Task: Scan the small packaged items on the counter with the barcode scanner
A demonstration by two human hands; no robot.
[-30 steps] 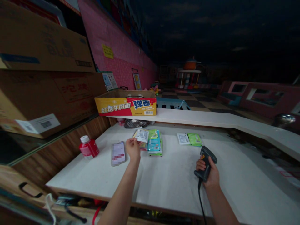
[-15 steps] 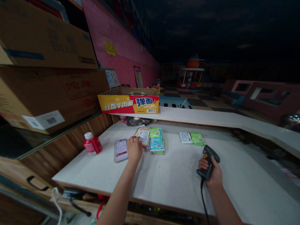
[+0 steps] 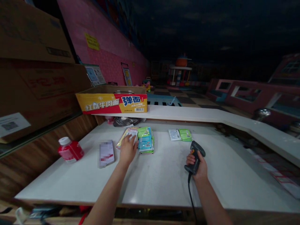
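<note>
My right hand (image 3: 201, 167) grips a dark handheld barcode scanner (image 3: 195, 157) by its handle, with its cord hanging past the counter's front edge. My left hand (image 3: 128, 150) rests on a pile of small packets, fingers apart over a white packet (image 3: 133, 132). Beside those fingers lies a stack of blue and green packets (image 3: 145, 142). A white packet and a green packet (image 3: 185, 135) lie side by side, farther back than the scanner. Left of my left hand, a phone (image 3: 107, 153) lies on the white counter (image 3: 161, 178), its screen partly blurred.
A red bottle with a white cap (image 3: 70, 150) stands at the counter's left. Behind, a raised white ledge (image 3: 187, 113) bears an open yellow and red carton (image 3: 110, 103). Large cardboard boxes (image 3: 39, 81) are stacked at the left. A black plastic bag (image 3: 125, 121) sits under the ledge.
The view has swung to the right, so things sit farther left. My left hand has shifted over the packets, away from the phone. The right hand still holds the scanner.
</note>
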